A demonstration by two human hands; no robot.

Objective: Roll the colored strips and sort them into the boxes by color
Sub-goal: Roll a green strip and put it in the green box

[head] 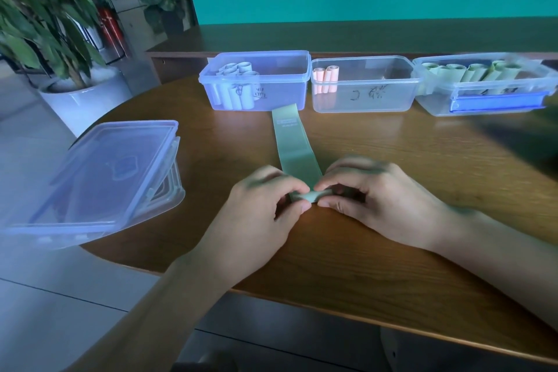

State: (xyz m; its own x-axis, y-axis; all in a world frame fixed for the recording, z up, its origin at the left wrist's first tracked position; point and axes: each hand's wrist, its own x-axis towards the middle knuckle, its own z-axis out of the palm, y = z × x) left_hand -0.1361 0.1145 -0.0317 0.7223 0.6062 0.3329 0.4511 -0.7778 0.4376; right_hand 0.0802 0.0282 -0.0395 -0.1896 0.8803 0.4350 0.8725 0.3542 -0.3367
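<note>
Both hands, left hand [265, 202] and right hand [371, 190], pinch the rolled near end of a long pale green strip [294, 145] on the brown wooden tabletop [392, 251].

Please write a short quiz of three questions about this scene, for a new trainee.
1. True or false: both hands pinch the near end of the green strip.
2. Which box holds pink rolls? A) left box B) middle box C) right box
3. Fill in: the far end of the strip reaches the ___ box.

Key: 1 true: left hand and right hand roll it. 2 B. 3 left.
</note>
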